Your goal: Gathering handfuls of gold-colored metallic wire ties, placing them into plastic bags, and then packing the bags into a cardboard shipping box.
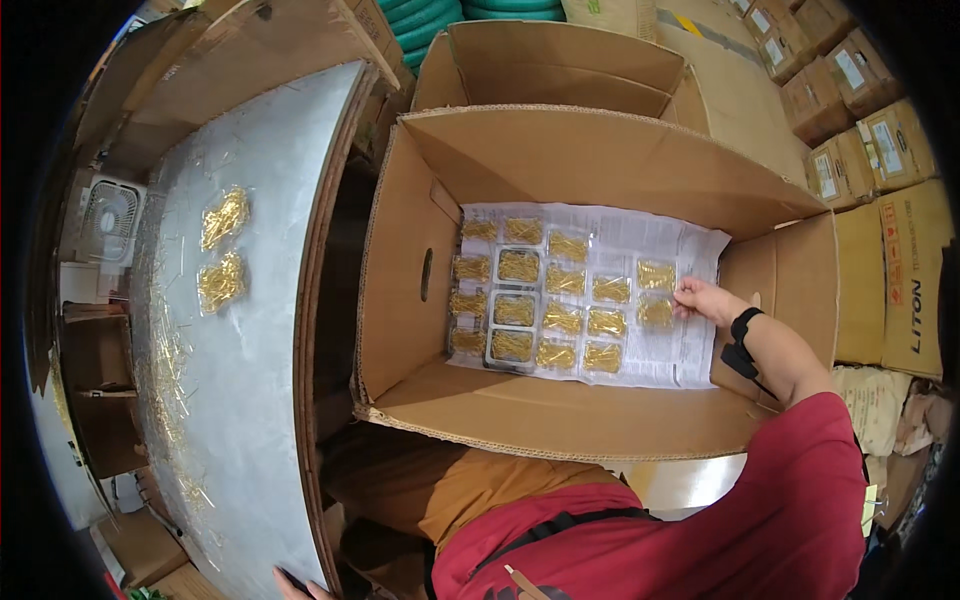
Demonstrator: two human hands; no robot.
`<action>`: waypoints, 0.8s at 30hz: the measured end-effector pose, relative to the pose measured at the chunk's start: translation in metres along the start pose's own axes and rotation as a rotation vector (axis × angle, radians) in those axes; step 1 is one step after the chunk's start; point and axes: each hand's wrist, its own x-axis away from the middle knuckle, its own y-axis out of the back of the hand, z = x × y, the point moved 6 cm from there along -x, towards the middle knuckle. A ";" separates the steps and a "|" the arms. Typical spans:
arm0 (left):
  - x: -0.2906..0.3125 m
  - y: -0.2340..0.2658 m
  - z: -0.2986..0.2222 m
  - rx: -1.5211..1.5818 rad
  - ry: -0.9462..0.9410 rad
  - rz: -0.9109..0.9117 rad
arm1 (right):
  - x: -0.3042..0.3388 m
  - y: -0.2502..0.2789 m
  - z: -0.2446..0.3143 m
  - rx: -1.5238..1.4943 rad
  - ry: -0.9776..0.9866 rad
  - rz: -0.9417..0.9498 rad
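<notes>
Inside a big open cardboard box (600, 422), small clear packs of thin gold-coloured metal pins lie in rows on a white paper sheet (680, 362). My right hand (703, 300) reaches in from the right, its fingers pinched on the edge of the pack (655, 312) nearest it. Just beyond lies another pack (656, 275). Some packs at the left sit in clear trays with raised rims, such as this tray (515, 309). My left hand (298, 588) shows only partly, at the table's near edge beside something dark; most of its fingers are hidden.
Left of the box stands a grey-topped table (255, 390) with two more pin packs (222, 282) and loose pins (165, 370) scattered along its far-left side. Another open carton (560, 65) stands behind. Stacked cartons (850, 75) and a tall carton (912, 280) line the right.
</notes>
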 end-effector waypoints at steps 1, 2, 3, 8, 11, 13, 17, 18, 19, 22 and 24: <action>0.000 0.000 -0.002 -0.003 0.001 -0.002 | 0.009 -0.003 -0.010 -0.002 -0.034 0.013; 0.000 0.000 -0.003 -0.007 0.002 -0.004 | 0.013 -0.003 -0.025 0.034 -0.063 0.035; 0.000 0.000 -0.003 -0.010 0.004 -0.006 | 0.017 -0.006 -0.037 0.034 -0.090 0.042; -0.001 -0.001 0.000 -0.005 0.001 -0.013 | 0.026 -0.026 -0.063 0.044 -0.163 0.054; -0.003 -0.004 0.007 -0.026 0.001 -0.016 | 0.018 -0.032 -0.080 0.046 -0.179 0.022; -0.004 -0.004 0.008 -0.042 -0.012 -0.020 | 0.016 -0.033 -0.094 0.043 -0.179 0.018; -0.002 -0.003 0.008 -0.062 -0.057 -0.039 | 0.016 -0.034 -0.101 0.037 -0.188 -0.009; -0.001 -0.002 0.009 -0.060 -0.064 -0.045 | 0.013 -0.035 -0.098 0.046 -0.180 -0.004; -0.001 -0.002 0.010 -0.074 -0.059 -0.040 | 0.011 -0.036 -0.095 0.055 -0.169 0.002; 0.004 -0.004 0.016 -0.158 -0.089 -0.021 | 0.009 -0.041 -0.087 0.179 -0.219 0.018; 0.005 -0.015 0.038 -0.275 -0.170 -0.023 | 0.006 -0.030 -0.097 0.312 -0.176 0.114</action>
